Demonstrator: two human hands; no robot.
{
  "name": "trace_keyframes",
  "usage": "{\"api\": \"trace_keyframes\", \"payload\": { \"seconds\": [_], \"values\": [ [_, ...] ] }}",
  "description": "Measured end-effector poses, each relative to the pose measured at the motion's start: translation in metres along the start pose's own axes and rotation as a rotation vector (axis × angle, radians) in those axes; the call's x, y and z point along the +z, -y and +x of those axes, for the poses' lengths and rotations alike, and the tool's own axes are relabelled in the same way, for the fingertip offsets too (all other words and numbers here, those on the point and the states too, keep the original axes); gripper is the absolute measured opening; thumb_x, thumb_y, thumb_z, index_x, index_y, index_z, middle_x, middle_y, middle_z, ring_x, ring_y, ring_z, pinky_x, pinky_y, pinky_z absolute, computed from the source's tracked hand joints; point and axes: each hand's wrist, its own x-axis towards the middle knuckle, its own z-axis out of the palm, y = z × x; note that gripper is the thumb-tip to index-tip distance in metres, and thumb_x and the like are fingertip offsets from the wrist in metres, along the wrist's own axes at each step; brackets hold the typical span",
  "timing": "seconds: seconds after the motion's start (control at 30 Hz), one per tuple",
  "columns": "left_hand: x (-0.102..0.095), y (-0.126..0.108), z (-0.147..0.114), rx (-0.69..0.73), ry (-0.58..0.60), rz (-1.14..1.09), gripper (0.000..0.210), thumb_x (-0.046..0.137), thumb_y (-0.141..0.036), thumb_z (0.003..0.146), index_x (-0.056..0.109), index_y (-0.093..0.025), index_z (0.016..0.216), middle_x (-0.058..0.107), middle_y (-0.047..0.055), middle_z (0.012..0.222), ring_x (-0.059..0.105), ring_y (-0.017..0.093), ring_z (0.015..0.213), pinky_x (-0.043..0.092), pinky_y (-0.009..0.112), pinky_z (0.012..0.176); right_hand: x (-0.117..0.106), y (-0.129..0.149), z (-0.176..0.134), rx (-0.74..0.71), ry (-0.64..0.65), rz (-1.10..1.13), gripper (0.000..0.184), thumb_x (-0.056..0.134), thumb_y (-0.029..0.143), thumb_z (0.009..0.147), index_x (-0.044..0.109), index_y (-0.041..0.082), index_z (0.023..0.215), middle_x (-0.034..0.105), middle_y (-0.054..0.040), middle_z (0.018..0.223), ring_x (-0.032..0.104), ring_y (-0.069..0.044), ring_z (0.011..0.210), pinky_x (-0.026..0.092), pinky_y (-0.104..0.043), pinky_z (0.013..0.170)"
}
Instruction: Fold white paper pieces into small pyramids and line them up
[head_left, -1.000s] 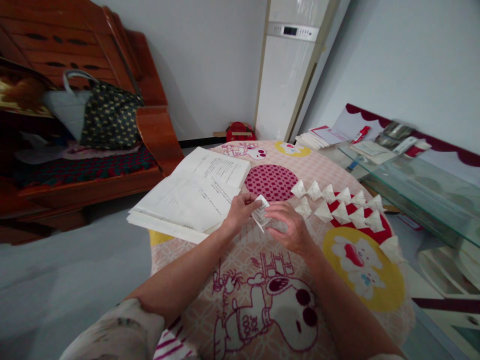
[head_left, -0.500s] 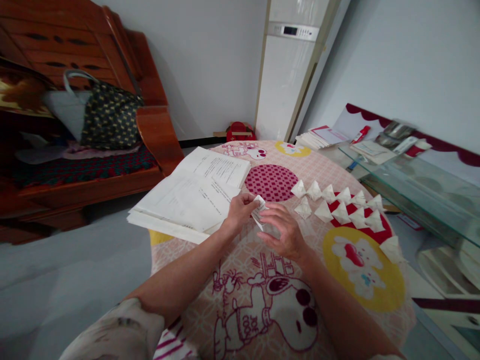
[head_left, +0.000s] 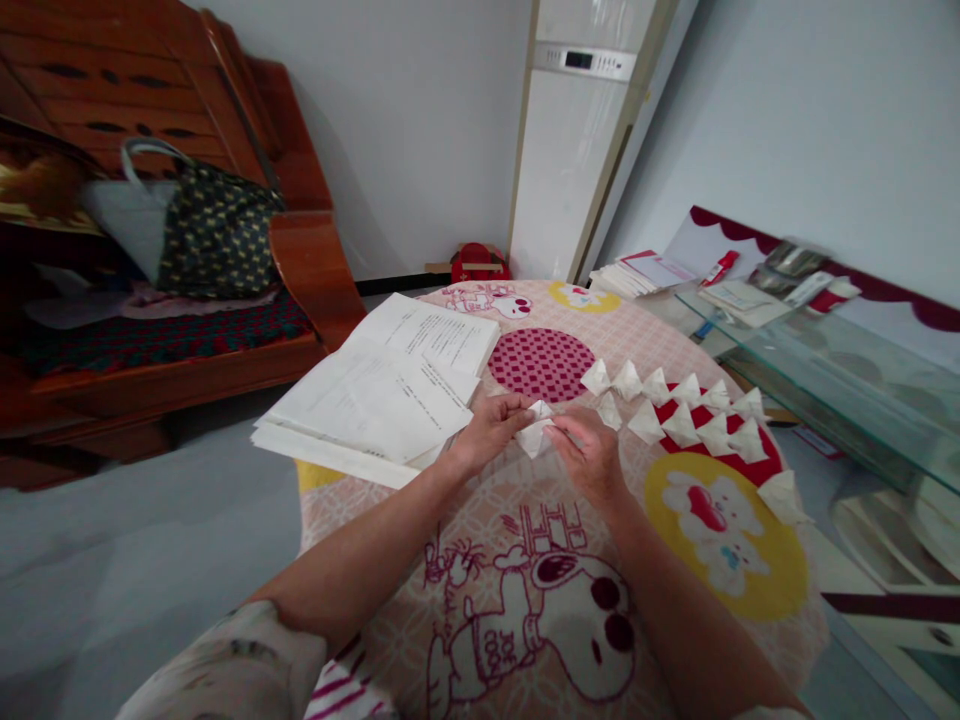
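Between my two hands, above the round table, is a small folded piece of white paper (head_left: 535, 438), roughly diamond-shaped with a crease across it. My left hand (head_left: 491, 428) pinches its left corner between thumb and fingers. On the opposite side, my right hand (head_left: 591, 450) grips the right corner with its fingertips. Just right of my hands, folded white paper pieces (head_left: 643, 424) with pointed tops stand in two rows. To the left lies an open book (head_left: 360, 400) of printed pages, with a loose printed sheet on top.
A patterned cloth covers the round table (head_left: 480, 540). At the right is a glass shelf (head_left: 847, 370) holding papers, a red tube and a metal container. A wooden bench (head_left: 307, 270) with bags stands at the left, and a tall white cabinet-like unit (head_left: 570, 150) stands behind.
The folded paper has turned from a narrow edge-on view to a flatter diamond facing me. My right hand has gone from loosely spread fingers to pinching the paper's right corner.
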Motion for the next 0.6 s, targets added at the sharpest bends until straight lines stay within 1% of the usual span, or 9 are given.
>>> {"api": "trace_keyframes", "payload": {
  "seconds": [0.1,0.17,0.23,0.3,0.37,0.43,0.53,0.6],
  "values": [
    [0.0003,-0.0010,-0.0004,-0.037,0.086,0.005,0.043,0.082,-0.053,0.075,0.075,-0.014,0.091,0.072,0.005,0.080,0.063,0.014,0.069,0.047,0.024,0.068,-0.0030,-0.0038,-0.0016,0.145,0.000,0.046,0.017,0.065,0.035,0.091,0.075,0.024,0.083,0.073,-0.0050,0.078,0.067,-0.024,0.077,0.053,-0.038,0.076],
    [0.0001,-0.0011,-0.0006,-0.058,0.114,0.002,0.044,0.081,-0.054,0.076,0.076,-0.014,0.094,0.073,0.006,0.083,0.064,0.015,0.072,0.047,0.025,0.069,-0.0044,-0.0051,-0.0025,0.236,-0.003,0.074,0.015,0.069,0.036,0.088,0.075,0.023,0.081,0.073,-0.0042,0.077,0.066,-0.023,0.074,0.052,-0.036,0.074],
    [-0.0005,-0.0001,-0.0007,-0.071,0.123,0.000,0.044,0.081,-0.054,0.077,0.076,-0.014,0.096,0.073,0.007,0.086,0.063,0.015,0.073,0.045,0.024,0.068,-0.0049,-0.0052,-0.0027,0.293,-0.004,0.092,0.015,0.071,0.036,0.086,0.074,0.023,0.078,0.073,-0.0032,0.074,0.065,-0.022,0.071,0.051,-0.035,0.071],
    [-0.0012,0.0017,-0.0007,-0.078,0.122,0.006,0.046,0.080,-0.055,0.078,0.076,-0.014,0.097,0.072,0.006,0.085,0.061,0.013,0.070,0.043,0.023,0.064,-0.0048,-0.0042,-0.0023,0.321,-0.004,0.095,0.016,0.072,0.036,0.084,0.073,0.023,0.075,0.072,-0.0022,0.071,0.064,-0.021,0.069,0.050,-0.034,0.069],
    [-0.0014,0.0039,-0.0007,-0.082,0.115,0.017,0.047,0.079,-0.057,0.079,0.075,-0.013,0.096,0.069,0.004,0.079,0.057,0.011,0.066,0.039,0.022,0.061,-0.0042,-0.0027,-0.0017,0.337,-0.004,0.094,0.015,0.072,0.034,0.083,0.072,0.022,0.073,0.071,-0.0013,0.069,0.063,-0.020,0.067,0.049,-0.032,0.067],
    [-0.0005,0.0054,-0.0010,-0.078,0.102,0.031,0.048,0.079,-0.056,0.078,0.074,-0.012,0.094,0.068,0.003,0.076,0.055,0.011,0.064,0.038,0.022,0.060,-0.0033,-0.0012,-0.0012,0.351,-0.001,0.100,0.015,0.071,0.033,0.082,0.071,0.021,0.072,0.069,-0.0005,0.066,0.062,-0.018,0.064,0.047,-0.031,0.064],
    [0.0028,0.0053,-0.0025,-0.045,0.058,0.084,0.047,0.080,-0.055,0.077,0.073,-0.011,0.093,0.068,0.003,0.078,0.054,0.010,0.065,0.037,0.022,0.060,-0.0021,0.0001,-0.0010,0.369,0.006,0.114,0.015,0.070,0.032,0.081,0.069,0.020,0.071,0.067,0.0001,0.064,0.060,-0.017,0.062,0.045,-0.029,0.062],
    [0.0052,0.0041,-0.0040,-0.018,0.021,0.151,0.045,0.077,-0.054,0.079,0.074,-0.011,0.090,0.066,0.001,0.074,0.050,0.009,0.062,0.033,0.021,0.058,-0.0015,0.0003,-0.0010,0.368,0.005,0.107,0.015,0.070,0.032,0.081,0.068,0.020,0.071,0.067,-0.0002,0.065,0.061,-0.017,0.063,0.045,-0.030,0.062]
  ]
}}
